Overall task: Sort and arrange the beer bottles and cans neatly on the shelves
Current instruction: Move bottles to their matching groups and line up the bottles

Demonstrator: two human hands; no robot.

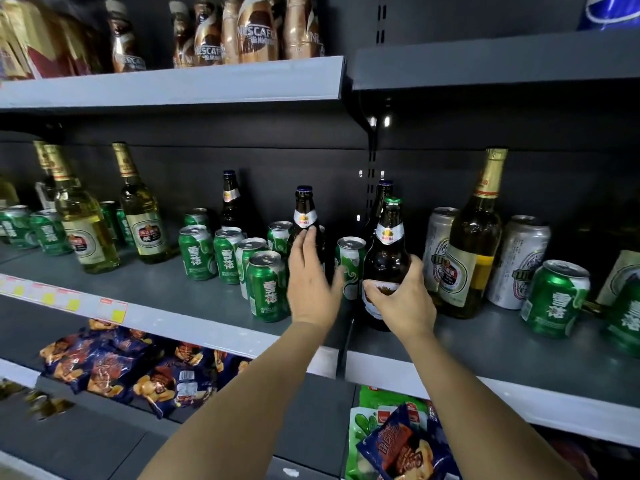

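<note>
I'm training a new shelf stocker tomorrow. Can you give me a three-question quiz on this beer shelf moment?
1. True or false: the right hand grips a brown bottle with a green cap.
2. Which does the left hand reach toward? A) a silver can B) the brown bottle with a blue cap C) a snack packet
3. Fill in: the tall gold-foil bottle right of the held bottle stands between two ______ cans.

Key: 1 true; 2 B; 3 silver
</note>
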